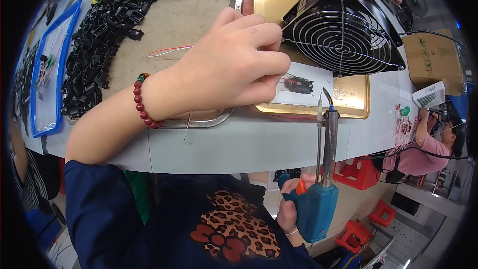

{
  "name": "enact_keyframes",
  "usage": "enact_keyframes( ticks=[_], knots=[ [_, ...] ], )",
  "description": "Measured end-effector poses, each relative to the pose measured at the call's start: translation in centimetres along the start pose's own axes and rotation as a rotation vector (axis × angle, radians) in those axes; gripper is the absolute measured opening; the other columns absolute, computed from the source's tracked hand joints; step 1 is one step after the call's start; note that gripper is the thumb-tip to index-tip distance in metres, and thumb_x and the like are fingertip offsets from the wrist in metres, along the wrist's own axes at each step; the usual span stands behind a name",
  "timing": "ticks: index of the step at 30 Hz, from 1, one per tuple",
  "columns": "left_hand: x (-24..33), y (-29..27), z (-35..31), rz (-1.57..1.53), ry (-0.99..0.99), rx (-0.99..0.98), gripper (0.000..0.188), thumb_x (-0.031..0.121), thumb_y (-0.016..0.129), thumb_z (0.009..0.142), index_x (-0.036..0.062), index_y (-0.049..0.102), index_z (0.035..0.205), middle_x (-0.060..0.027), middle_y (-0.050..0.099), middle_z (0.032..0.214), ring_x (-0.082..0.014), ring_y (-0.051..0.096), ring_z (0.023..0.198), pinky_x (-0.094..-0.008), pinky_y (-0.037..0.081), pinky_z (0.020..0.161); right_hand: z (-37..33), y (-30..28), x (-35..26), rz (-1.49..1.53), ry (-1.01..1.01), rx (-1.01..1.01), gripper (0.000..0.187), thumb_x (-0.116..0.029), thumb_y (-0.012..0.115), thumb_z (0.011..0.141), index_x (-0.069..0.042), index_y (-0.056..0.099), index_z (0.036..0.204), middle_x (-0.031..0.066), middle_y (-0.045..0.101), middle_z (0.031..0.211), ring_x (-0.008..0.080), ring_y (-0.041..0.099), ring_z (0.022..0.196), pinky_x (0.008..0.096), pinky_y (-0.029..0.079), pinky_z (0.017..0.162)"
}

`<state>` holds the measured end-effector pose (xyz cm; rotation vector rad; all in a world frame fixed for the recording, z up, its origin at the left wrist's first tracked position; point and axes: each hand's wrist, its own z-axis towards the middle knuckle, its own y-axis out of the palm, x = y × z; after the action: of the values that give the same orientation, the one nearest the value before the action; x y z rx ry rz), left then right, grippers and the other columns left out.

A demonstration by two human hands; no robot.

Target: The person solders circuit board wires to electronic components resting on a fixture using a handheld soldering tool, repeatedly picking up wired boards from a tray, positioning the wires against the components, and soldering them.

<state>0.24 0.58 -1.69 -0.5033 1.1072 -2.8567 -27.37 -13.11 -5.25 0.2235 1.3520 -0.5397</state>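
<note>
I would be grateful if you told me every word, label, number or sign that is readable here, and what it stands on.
Cardboard box: small printed symbols, too small to read.
White carton: dark handwriting, which I won't copy; smaller print below, too small to read.

My pale table (199, 154) bears a metal tray (194, 10) in front of me, a blue tray (63, 65) on its left and a gold-coloured tray (351, 100) on its right. Thin wires (402, 130) lie farther right.
</note>
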Motion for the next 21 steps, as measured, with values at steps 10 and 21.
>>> enact_keyframes(
  ticks=[10, 21],
  knots=[
    [-0.04, -0.15, 0.09, 0.000, 0.003, -0.004, 0.012, 0.005, 0.067, 0.064, 0.0113, 0.059, 0.070, -0.0004, 0.048, 0.075, -0.0178, 0.048, 0.071, -0.0299, 0.034, 0.068, -0.23, -0.36, 0.81, -0.057, 0.004, -0.039, 0.048, -0.024, 0.068, 0.085, -0.001, 0.050, 0.123, 0.0079, 0.052, 0.101, 0.0149, 0.058, 0.079, 0.0280, 0.046, 0.071],
    [-0.06, -0.16, 0.15, -0.004, 0.015, -0.003, 0.012, 0.006, 0.067, 0.064, 0.0123, 0.059, 0.070, 0.0000, 0.047, 0.075, -0.0174, 0.048, 0.072, -0.0300, 0.033, 0.068, -0.34, -0.11, 0.89, -0.099, 0.062, -0.024, 0.025, -0.022, 0.067, 0.081, -0.005, 0.059, 0.098, 0.0058, 0.057, 0.092, 0.0197, 0.050, 0.083, 0.0313, 0.043, 0.072]
  ],
)
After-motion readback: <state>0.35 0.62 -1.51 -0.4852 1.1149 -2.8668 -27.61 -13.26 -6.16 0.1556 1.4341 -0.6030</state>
